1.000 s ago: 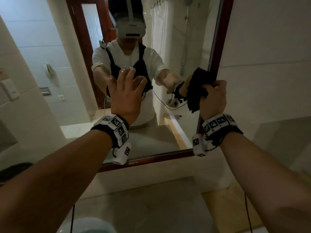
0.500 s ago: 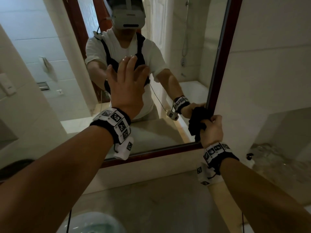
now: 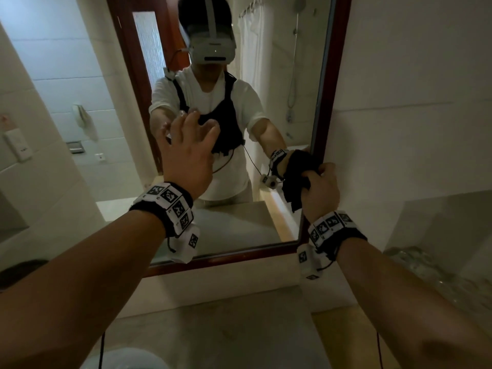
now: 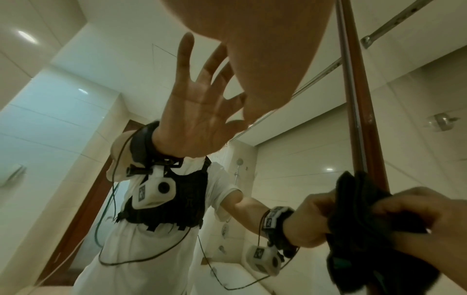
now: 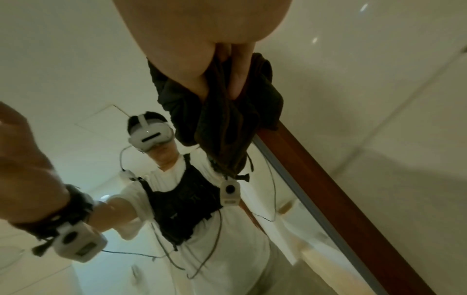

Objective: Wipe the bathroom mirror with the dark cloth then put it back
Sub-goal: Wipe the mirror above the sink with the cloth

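- The whole scene is being shown only by the head view: the wall mirror in its dark red-brown wooden frame [image 3: 318,155], the pale stone counter [image 3: 218,328] below it, and both forearms being raised toward the glass.
- The dark bunched cloth [image 3: 298,174] is being gripped by the right hand [image 3: 320,191] and held against the glass at the mirror's right edge, touching the frame, in the lower part of the mirror.
- The grip is being shown more closely in the right wrist view: the cloth [image 5: 227,119] is being pinched between curled fingers and palm, with folds hanging down beside the frame [image 5: 328,179].
- The left hand [image 3: 186,158] is being held up in front of the glass, fingers spread and nearly straight, nothing being held; whether the fingertips are touching the glass cannot be told.
- In the left wrist view the spread palm is being shown as a reflection, with the cloth [image 4: 366,229] at lower right against the frame.
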The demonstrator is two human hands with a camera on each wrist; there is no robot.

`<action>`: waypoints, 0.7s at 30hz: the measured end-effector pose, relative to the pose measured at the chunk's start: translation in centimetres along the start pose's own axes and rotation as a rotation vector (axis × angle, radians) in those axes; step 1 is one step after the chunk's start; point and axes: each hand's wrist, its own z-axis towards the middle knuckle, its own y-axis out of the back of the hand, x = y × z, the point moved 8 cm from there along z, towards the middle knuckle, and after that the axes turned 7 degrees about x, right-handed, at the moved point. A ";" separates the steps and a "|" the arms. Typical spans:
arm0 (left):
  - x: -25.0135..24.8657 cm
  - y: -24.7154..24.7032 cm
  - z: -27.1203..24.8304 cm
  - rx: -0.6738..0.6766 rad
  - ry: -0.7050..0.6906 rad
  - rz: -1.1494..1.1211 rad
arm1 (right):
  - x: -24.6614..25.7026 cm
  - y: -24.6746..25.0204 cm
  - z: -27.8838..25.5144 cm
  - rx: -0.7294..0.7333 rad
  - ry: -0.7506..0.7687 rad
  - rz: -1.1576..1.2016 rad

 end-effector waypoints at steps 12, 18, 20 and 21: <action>-0.2 5.8 6.5 -0.048 -0.017 0.065 | 9.0 12.8 12.5 -0.228 0.231 0.057; 0.2 5.9 7.6 0.012 0.032 0.086 | 11.9 15.4 16.3 -0.209 0.287 -0.072; 0.1 5.9 7.7 0.021 0.035 0.091 | 11.9 14.5 15.6 -0.161 0.323 -0.154; 0.2 5.8 7.8 0.028 0.038 0.097 | 11.8 14.1 15.2 -0.147 0.341 -0.178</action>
